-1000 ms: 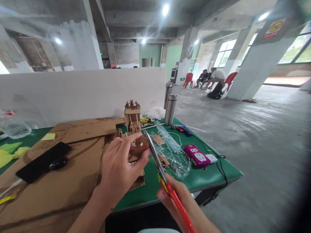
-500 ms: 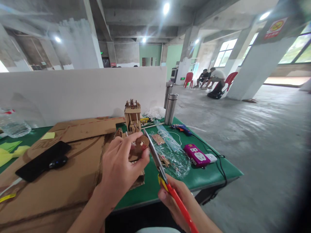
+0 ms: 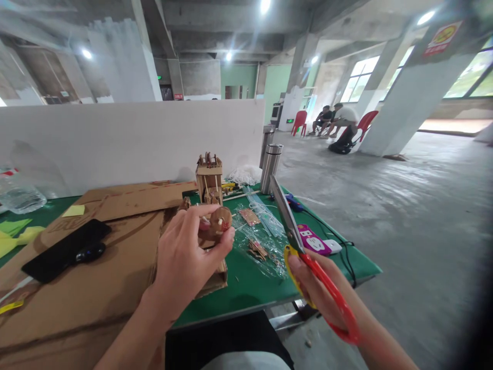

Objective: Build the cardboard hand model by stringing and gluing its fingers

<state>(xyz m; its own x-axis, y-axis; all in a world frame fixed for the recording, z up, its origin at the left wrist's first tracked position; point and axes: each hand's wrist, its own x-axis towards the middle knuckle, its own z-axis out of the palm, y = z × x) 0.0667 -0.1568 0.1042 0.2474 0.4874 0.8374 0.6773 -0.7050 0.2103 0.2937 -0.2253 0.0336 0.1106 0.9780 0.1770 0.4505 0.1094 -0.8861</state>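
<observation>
Green cloth covers the table [image 3: 246,288] in front of me, and most of its left side lies under big flat sheets of brown cardboard [image 3: 96,277]. A white partition wall [image 3: 127,139] stands along the far edge. On the cardboard lies a black phone [image 3: 61,249]. Near the middle of the table stands a small cardboard model tower [image 3: 210,177], with a steel flask [image 3: 270,167] to its right. Crinkled clear plastic bags [image 3: 262,239] lie on the green cloth, and a pink power strip [image 3: 314,240] sits just beyond them at the right edge.

My left hand [image 3: 185,262] is raised over the cardboard, its fingertips pinched shut on a small round cardboard disc [image 3: 221,220] held above the table. My right hand [image 3: 319,293] is off to the right, well apart from the disc, fingers closed through the red and yellow handles of a pair of scissors [image 3: 304,246]. The blades look closed and point up and away, over the table's right edge.
</observation>
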